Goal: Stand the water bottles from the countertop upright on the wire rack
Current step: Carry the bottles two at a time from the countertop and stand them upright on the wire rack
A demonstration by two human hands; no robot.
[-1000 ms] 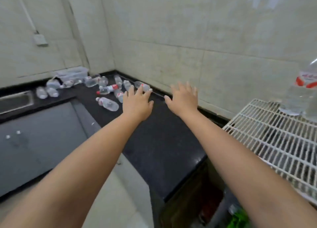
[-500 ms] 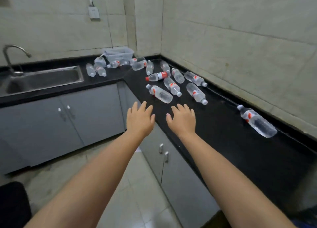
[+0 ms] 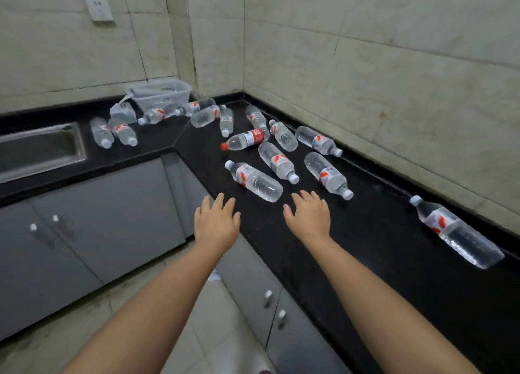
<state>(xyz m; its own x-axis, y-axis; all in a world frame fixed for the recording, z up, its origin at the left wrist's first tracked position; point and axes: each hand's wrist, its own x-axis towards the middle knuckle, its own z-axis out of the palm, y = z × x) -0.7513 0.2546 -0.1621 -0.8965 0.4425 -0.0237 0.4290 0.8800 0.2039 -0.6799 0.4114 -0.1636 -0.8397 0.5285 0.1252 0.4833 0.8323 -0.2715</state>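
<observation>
The water bottles point(image 3: 254, 181) lie on their sides across the black countertop point(image 3: 365, 233), one point(image 3: 455, 233) apart at the far right. We hold our left hand point(image 3: 215, 225) and right hand point(image 3: 309, 218) above the counter's near edge, fingers spread, gripping nothing. A plastic basket point(image 3: 160, 93) sits in the corner, beside the sink point(image 3: 39, 151).
</observation>
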